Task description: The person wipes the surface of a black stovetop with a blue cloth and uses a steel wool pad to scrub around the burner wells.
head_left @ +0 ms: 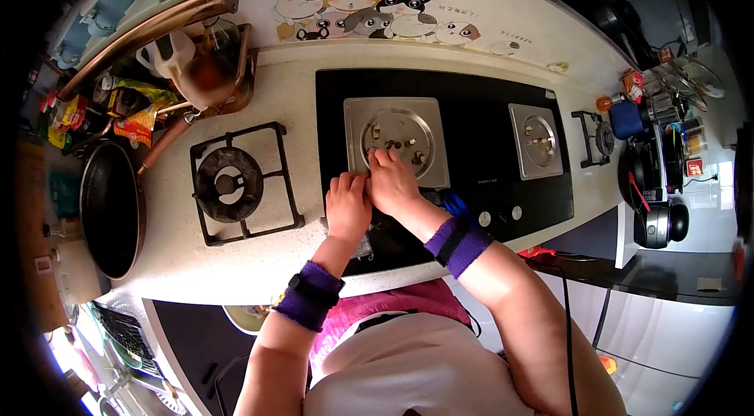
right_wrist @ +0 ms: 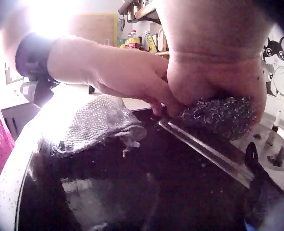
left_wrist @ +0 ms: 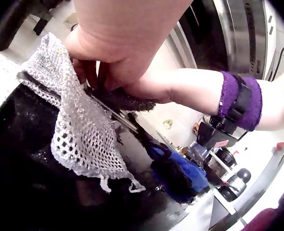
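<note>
My right hand [head_left: 395, 183] grips a dark steel wool scrubber [right_wrist: 216, 114] over the near edge of a square metal burner tray [head_left: 436, 116]. The scrubber shows under the palm in the right wrist view. Close beside it, my left hand [head_left: 348, 204] holds the tray's near left corner, fingers bent and thumb low at the rim. Dark chunks and pale bits [head_left: 395, 144] lie in the tray's round recess. A white mesh cloth [left_wrist: 86, 132] lies on the black glass hob [right_wrist: 113, 192] below my left wrist. Near the tray's right front is a blue and black item [left_wrist: 180, 171].
A second square tray [head_left: 522, 165] is set in the hob to the right. Left of the hob, a black pan support [head_left: 287, 188] with a burner part rests on the counter. A frying pan [head_left: 110, 212] stands at the far left, near a rack with bottles and packets.
</note>
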{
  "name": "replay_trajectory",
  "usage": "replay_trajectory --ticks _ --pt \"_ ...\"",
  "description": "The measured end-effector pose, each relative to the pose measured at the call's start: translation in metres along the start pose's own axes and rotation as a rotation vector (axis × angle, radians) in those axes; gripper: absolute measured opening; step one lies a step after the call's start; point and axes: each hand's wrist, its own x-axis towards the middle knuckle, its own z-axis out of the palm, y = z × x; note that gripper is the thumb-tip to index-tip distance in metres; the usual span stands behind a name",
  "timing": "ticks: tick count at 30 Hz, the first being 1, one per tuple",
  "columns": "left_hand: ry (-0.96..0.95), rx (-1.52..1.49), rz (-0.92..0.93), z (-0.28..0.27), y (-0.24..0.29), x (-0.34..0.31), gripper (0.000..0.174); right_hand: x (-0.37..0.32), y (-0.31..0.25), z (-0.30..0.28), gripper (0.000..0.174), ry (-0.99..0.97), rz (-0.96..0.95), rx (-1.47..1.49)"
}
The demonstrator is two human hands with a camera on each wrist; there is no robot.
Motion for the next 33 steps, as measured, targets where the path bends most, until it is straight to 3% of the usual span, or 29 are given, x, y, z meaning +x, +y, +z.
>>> replay_trajectory --ticks 3,13,17,20,23,26,30,33 --pt "0.026 -0.004 -0.043 -0.002 -0.002 0.0 0.035 0.017 -0.004 -0.001 0.051 -0.054 0.102 0.046" --pt "0.013 -0.003 -0.051 -0.012 -0.001 -0.001 0.05 0.028 -0.002 0.006 0.061 -0.053 0.13 0.078" --pt "0.015 -0.01 -0.058 -0.008 -0.011 -0.002 0.054 0.035 -0.02 0.002 0.07 -0.182 0.317 -0.067" --pt "-0.016 -0.034 -0.09 -0.011 -0.015 -0.003 0.055 0.043 -0.027 -0.006 0.072 -0.218 0.356 -0.058" --pt "-0.027 -0.061 -0.131 -0.018 -0.013 -0.001 0.054 0.058 -0.025 0.02 0.072 -0.16 0.44 0.013" --pt "-0.026 -0.032 -0.107 -0.022 -0.015 -0.005 0.053 0.056 -0.019 0.02 0.071 -0.166 0.434 0.107" --pt "-0.021 -0.052 -0.07 -0.022 -0.012 -0.009 0.05 0.032 -0.025 0.006 0.069 -0.092 0.326 -0.087" --pt "-0.024 -0.087 -0.092 -0.025 -0.009 -0.011 0.048 0.048 -0.021 0.002 0.072 -0.221 0.385 -0.015"
